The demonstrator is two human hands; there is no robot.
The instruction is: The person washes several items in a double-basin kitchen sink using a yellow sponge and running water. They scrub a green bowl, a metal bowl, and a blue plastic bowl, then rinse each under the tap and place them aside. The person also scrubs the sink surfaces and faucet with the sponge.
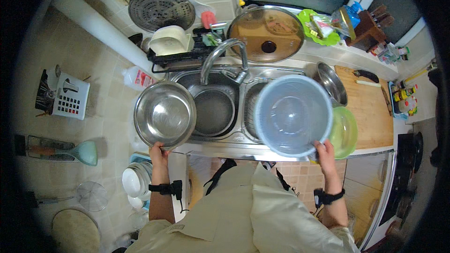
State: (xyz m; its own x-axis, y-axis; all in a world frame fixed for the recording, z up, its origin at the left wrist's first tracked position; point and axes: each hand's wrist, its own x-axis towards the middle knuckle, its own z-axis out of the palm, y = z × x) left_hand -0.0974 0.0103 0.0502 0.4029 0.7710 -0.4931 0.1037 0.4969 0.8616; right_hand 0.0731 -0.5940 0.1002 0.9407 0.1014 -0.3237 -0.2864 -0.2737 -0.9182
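Note:
My left hand (160,153) grips the near rim of a stainless steel bowl (165,114) beside the left edge of the sink. My right hand (324,154) holds the near right rim of a light blue plastic basin (291,114), which covers much of the right sink bowl (251,103). Both vessels face upward, and no contents show in either. Between them, a dark round pan (214,112) rests in the left sink bowl under the chrome faucet (225,51). A green plastic bowl (342,133) is partly hidden behind the basin.
Another steel bowl (330,83) leans at the right of the sink. A wooden cutting board (369,119) carries an eggplant (366,75). A glass lid (265,38) stands behind the faucet. At left are a detergent bottle (137,78) and stacked white dishes (135,182).

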